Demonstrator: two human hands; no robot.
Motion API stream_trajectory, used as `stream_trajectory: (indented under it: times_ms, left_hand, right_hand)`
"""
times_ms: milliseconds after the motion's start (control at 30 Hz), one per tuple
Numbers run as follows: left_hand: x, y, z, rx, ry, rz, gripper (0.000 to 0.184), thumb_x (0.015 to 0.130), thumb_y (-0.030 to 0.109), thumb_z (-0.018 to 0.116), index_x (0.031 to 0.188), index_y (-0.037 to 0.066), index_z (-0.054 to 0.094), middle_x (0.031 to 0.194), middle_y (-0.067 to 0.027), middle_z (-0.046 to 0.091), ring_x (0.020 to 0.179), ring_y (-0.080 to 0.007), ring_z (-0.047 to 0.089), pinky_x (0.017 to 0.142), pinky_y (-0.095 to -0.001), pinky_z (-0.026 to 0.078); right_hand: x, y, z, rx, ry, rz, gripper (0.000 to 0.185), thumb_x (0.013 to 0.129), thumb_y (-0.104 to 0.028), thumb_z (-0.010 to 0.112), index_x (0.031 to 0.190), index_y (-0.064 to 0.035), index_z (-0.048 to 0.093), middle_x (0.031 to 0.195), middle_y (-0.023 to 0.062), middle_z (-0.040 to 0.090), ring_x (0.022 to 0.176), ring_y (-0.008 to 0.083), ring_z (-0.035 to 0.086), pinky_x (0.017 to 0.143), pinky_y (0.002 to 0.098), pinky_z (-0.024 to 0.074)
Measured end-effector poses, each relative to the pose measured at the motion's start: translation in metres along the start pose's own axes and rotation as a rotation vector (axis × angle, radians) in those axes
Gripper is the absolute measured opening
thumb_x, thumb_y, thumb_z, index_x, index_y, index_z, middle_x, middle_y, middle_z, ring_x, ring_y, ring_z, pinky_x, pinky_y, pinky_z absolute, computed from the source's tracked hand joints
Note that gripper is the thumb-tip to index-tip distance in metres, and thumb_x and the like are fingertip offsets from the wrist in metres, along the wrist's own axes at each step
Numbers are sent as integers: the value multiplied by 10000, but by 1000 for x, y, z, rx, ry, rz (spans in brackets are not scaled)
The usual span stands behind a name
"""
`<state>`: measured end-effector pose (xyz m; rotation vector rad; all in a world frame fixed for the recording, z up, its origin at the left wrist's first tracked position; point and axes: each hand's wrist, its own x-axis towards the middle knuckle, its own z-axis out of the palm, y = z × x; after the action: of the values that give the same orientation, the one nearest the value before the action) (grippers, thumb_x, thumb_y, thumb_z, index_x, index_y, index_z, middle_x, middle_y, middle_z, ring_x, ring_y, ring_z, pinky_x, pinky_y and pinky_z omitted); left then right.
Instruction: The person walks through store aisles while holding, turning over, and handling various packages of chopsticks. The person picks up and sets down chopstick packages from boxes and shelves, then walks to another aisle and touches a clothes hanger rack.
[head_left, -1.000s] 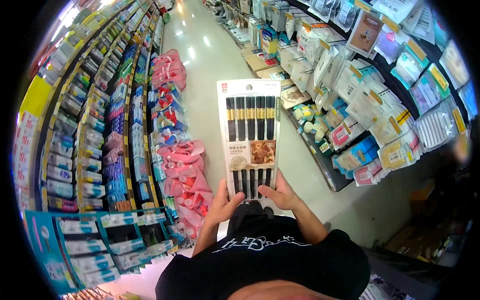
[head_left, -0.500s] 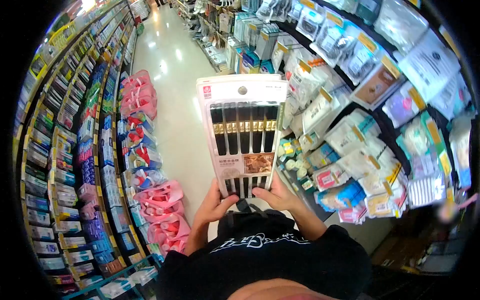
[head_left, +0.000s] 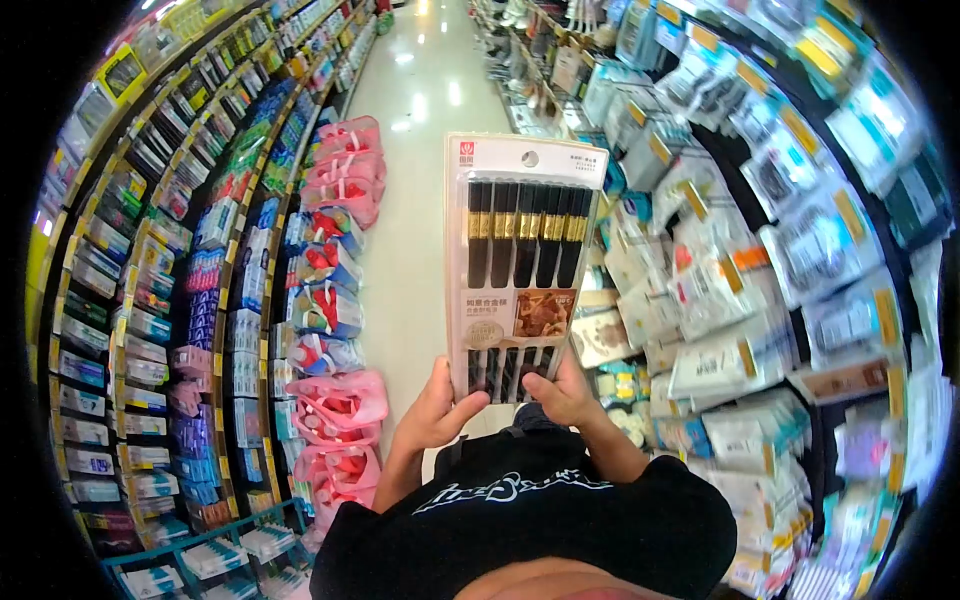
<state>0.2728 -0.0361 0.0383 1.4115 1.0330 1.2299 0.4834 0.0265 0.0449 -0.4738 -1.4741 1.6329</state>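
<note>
The left hand (head_left: 435, 410) and right hand (head_left: 565, 390) pinch the near end of a chopstick pack (head_left: 520, 272) from its two sides, thumbs in front, the other fingers mostly hidden behind. It is held over the aisle floor (head_left: 420, 215), its far end leaning away. It looks light and fairly stiff, its glossy plastic perhaps slippery; the side edges seem the best hold, since pressing mid-front could dent the cover. The label (head_left: 488, 308) reads 如意合金筷, with smaller lines beneath too fine to read, beside a food photo (head_left: 545, 314); the characters under the red logo (head_left: 467, 150) at the far-left corner are unclear. Pink bags (head_left: 338, 400) line the left shelves; hanging packets (head_left: 725, 355) fill the right, their print too blurred to read.
</note>
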Motion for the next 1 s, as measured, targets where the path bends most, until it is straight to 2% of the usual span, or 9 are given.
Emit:
stream_trajectory:
  times_ms: [133,333,433,633,800,867,1000]
  left_hand:
    - [84,-2,-16,129,26,6,485,904,144,642,1258,-51,374,1094,-152,534,1011,-198,523,882,-334,443]
    - [212,-14,-31,86,67,8,485,901,133,641,1262,-51,372,1110,-147,531,1045,-199,515,918,-337,425]
    - [264,-12,-40,121,60,-66,473,912,139,625,1262,-49,369,1125,-137,529,1064,-185,504,938,-334,414]
    - [348,-43,-59,-60,77,-109,459,931,177,600,1266,-40,373,1146,-124,526,1078,-172,495,948,-330,411]
    - [421,-77,-101,-44,68,-145,479,933,185,596,1282,-44,360,1159,-124,526,1079,-171,498,952,-330,412]
    - [456,-92,-122,-64,73,-143,489,934,187,594,1292,-44,353,1167,-124,524,1080,-169,499,954,-334,413]
    - [533,-115,-166,-168,74,-115,533,934,198,599,1323,-46,329,1205,-126,516,1104,-163,498,975,-341,410]
  right_hand:
    - [81,8,-54,49,-66,0,635,952,-163,577,1414,51,197,1368,149,422,1253,202,429,1073,372,340]
    - [194,0,-129,119,-93,5,604,950,-155,577,1389,48,215,1334,150,439,1226,193,442,1057,370,360]
    - [235,14,-160,121,-69,29,574,953,-144,563,1379,57,234,1300,138,470,1205,187,460,1043,354,373]
    - [312,25,-204,83,-12,41,548,949,-144,566,1360,73,276,1286,135,485,1170,176,482,1026,341,389]
    - [388,58,-236,127,7,118,533,939,-125,561,1356,75,295,1283,140,497,1173,182,486,1038,341,379]
    - [426,70,-247,51,28,142,523,932,-126,565,1345,74,313,1268,139,505,1166,182,490,1033,339,381]
    - [514,86,-270,9,36,194,531,928,-179,601,1318,70,341,1204,120,540,1110,167,509,998,332,404]
